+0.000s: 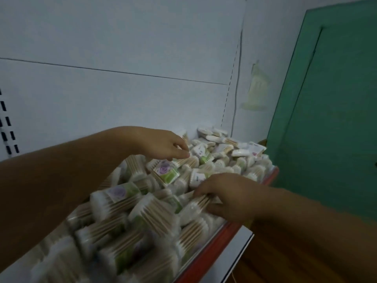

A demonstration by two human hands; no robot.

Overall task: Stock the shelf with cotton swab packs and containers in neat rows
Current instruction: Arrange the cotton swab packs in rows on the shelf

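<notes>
At the far left edge a slotted upright [6,123] runs down the pale back panel [122,48] of the shelf [222,235], whose red front rail slants from the near middle up to the far right. The left hand [166,142] reaches in from the near left, over the heap, to its far middle part. Its fingers [182,142] are curled downward with the thumb tip close beneath them, right at the top of the pile; whether they pinch a pack there or only touch it cannot be told. Cotton swab packs [126,227] fill the shelf in a loose, tumbled heap. Larger clear bundles with wooden sticks and green-and-purple flower labels lie at the near left, blurred. One rose-label pack [165,172] lies tilted on top between the two hands. Small white packs [221,140] are piled at the far right end against the back panel. The right hand [231,194] comes in from the near right, just inside the front rail. Its fingers are spread over the top of a swab pack [194,207] with the thumb curled under, so they are clamped on that pack, which lies on the heap near the rail. Right of the shelf stands a green door [330,119], and a pale patch [256,86] marks the wall between it and the back panel.
</notes>
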